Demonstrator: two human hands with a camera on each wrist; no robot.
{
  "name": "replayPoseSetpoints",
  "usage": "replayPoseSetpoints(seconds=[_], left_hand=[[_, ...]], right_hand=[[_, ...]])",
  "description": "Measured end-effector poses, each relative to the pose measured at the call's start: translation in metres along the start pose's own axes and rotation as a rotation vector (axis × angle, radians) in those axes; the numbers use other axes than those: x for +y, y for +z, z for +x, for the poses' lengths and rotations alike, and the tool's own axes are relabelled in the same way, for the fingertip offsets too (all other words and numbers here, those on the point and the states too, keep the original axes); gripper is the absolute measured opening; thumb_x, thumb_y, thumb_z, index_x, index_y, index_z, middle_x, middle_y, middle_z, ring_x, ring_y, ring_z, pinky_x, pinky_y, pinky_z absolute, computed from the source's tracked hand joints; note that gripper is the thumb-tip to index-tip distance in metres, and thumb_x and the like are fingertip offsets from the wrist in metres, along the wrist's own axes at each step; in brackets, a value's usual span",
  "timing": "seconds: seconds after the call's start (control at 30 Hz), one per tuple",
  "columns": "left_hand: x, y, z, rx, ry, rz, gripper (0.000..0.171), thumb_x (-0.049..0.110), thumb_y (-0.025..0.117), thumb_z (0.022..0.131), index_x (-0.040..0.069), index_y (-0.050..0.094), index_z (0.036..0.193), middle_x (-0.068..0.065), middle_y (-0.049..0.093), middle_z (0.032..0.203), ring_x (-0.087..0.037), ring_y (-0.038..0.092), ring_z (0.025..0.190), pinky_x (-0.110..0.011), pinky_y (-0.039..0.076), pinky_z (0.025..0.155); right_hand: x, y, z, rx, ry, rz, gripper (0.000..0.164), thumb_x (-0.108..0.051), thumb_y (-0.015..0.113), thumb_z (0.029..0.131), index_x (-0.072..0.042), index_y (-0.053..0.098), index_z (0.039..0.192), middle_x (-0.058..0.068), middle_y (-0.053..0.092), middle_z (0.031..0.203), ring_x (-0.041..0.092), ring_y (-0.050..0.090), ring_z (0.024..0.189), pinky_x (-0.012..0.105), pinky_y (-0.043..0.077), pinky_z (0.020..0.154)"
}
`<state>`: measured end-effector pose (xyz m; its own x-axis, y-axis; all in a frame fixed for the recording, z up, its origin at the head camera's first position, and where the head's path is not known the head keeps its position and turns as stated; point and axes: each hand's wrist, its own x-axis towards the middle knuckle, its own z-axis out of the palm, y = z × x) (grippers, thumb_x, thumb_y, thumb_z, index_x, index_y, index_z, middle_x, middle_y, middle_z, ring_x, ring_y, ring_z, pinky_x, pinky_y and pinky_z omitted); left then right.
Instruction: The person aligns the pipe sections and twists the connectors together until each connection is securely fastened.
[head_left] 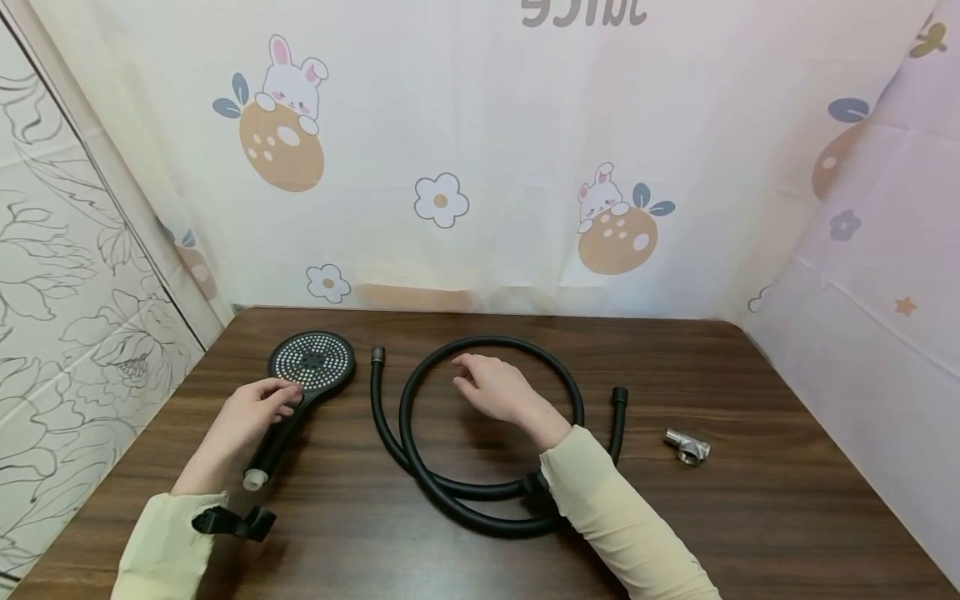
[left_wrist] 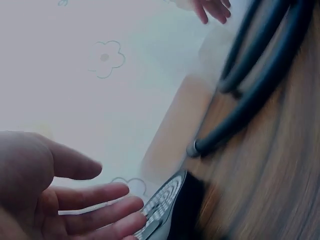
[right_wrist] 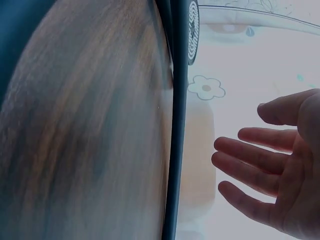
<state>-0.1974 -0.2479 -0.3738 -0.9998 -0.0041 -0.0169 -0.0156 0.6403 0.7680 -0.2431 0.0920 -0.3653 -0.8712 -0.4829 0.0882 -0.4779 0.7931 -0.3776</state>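
The left hand (head_left: 251, 412) is loosely open with nothing in it, its fingers by the neck of the black shower head (head_left: 313, 360), and I cannot tell if they touch it. The shower head lies on the table (head_left: 337, 554), round end away from the person, its long handle slanting back and to the left, so the left hand is much nearer than the right hand (head_left: 498, 390). That one is open and empty too, above the looped black hose (head_left: 407, 417), with a small silver joint (head_left: 687, 447) farther right.
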Motion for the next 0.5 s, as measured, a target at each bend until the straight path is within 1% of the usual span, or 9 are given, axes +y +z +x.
replayPoseSetpoints(seconds=[0.13, 0.3, 0.4, 0.5], left_hand=[[-0.005, -0.005, -0.003, -0.007, -0.052, -0.088, 0.044, 0.026, 0.037, 0.098, -0.01, 0.051, 0.119, -0.023, 0.061, 0.108, -0.011, 0.06, 0.08, -0.021, 0.049, 0.069], [-0.012, -0.008, -0.004, -0.012, -0.104, -0.177, 0.046, 0.023, 0.032, 0.098, -0.014, 0.046, 0.122, -0.022, 0.06, 0.109, -0.007, 0.059, 0.079, -0.021, 0.05, 0.069], [-0.016, -0.01, -0.006, -0.018, -0.144, -0.21, 0.047, 0.023, 0.032, 0.098, -0.015, 0.043, 0.124, -0.025, 0.057, 0.114, -0.003, 0.058, 0.078, -0.022, 0.05, 0.07], [-0.02, -0.011, -0.008, -0.037, -0.179, -0.217, 0.049, 0.025, 0.031, 0.098, -0.015, 0.041, 0.126, -0.028, 0.054, 0.119, -0.001, 0.057, 0.078, -0.022, 0.05, 0.07]], right_hand=[[-0.005, 0.003, 0.005, 0.003, -0.008, -0.012, 0.032, -0.026, 0.047, 0.095, -0.015, 0.053, 0.124, -0.001, 0.063, 0.106, 0.012, 0.06, 0.089, 0.032, 0.048, 0.075], [-0.008, 0.006, 0.008, 0.012, -0.043, -0.028, 0.032, -0.026, 0.046, 0.095, -0.013, 0.053, 0.123, 0.0, 0.063, 0.105, 0.012, 0.06, 0.088, 0.031, 0.048, 0.074], [-0.01, 0.007, 0.011, 0.023, -0.062, -0.033, 0.03, -0.025, 0.046, 0.095, -0.012, 0.054, 0.121, -0.001, 0.063, 0.103, 0.012, 0.06, 0.087, 0.031, 0.048, 0.073], [-0.013, 0.008, 0.014, 0.037, -0.068, -0.038, 0.029, -0.024, 0.047, 0.094, -0.012, 0.056, 0.119, -0.001, 0.064, 0.102, 0.012, 0.059, 0.086, 0.03, 0.048, 0.073]])
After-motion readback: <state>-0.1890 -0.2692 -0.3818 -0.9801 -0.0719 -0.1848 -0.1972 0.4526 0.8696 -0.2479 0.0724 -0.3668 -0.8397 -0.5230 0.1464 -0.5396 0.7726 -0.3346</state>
